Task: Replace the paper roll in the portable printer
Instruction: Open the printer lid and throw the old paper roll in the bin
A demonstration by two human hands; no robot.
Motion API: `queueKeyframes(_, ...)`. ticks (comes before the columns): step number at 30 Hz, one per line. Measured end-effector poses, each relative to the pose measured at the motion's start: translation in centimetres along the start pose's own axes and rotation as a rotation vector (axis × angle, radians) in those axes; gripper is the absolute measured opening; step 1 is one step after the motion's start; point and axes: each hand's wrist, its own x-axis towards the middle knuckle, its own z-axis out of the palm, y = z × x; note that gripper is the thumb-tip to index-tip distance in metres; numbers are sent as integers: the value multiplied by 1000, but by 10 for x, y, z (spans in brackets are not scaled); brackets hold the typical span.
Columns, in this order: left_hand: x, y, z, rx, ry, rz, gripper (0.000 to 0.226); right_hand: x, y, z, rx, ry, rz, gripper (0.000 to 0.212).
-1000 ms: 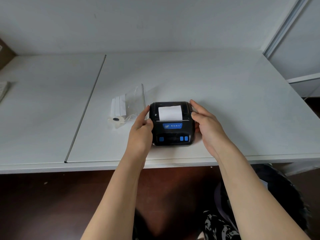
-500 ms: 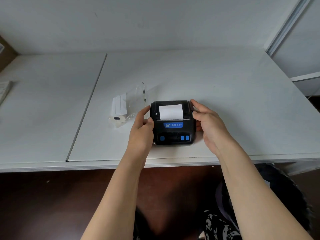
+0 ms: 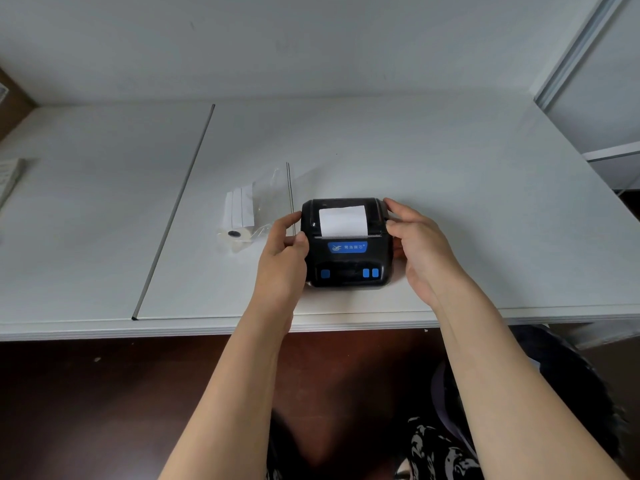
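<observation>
So this one is looking like it's sitting right at the start of the job. Nearest the camera, the person is leaning in over the front edge of the white surface (image 3: 485, 174), and the portable printer (image 3: 347, 242) is sitting just back from that edge, so there isn't much room between it and the drop-off to the floor.

The left hand (image 3: 281, 258) is cupping the printer's left side with the thumb resting up on the top edge, fingers curling round it. The right hand (image 3: 420, 242) is gripping the right side, with the fingertips reaching up by the rear corner of the lid, maybe going for a release catch there, but that part is too small to tell.

The lid is looking closed, and a strip of white paper (image 3: 343, 220) is poking out of the slot and lying across the top. So nothing seems done yet: cover still needs opening, the roll inside coming out, the new one going in, cover closing.

The spare paper rolls (image 3: 238, 216) are waiting just left of the printer, by the left hand, in a clear plastic bag (image 3: 273, 199) that's lying open beside them.

Farther back and off to the right the surface is offering loads of room. On the left a seam (image 3: 176, 209) is running front to back, and the wall is closing things off behind.
</observation>
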Motion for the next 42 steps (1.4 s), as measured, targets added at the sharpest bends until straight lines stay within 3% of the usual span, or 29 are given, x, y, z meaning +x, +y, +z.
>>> queueKeyframes(20,0,1,-2,12,-22,-42,43,-6,-2,11,87,41,-23,49)
queueKeyframes(28,-1,7,0,7,31,-33,41,-6,-5,8,17,33,5,41)
queueKeyframes(37,0,9,0,257,208,215,16,-17,-14,-6,-443,106,-299,25)
queueKeyframes(42,-1,9,3,312,208,276,27,-20,-14,-7,-551,24,-323,20)
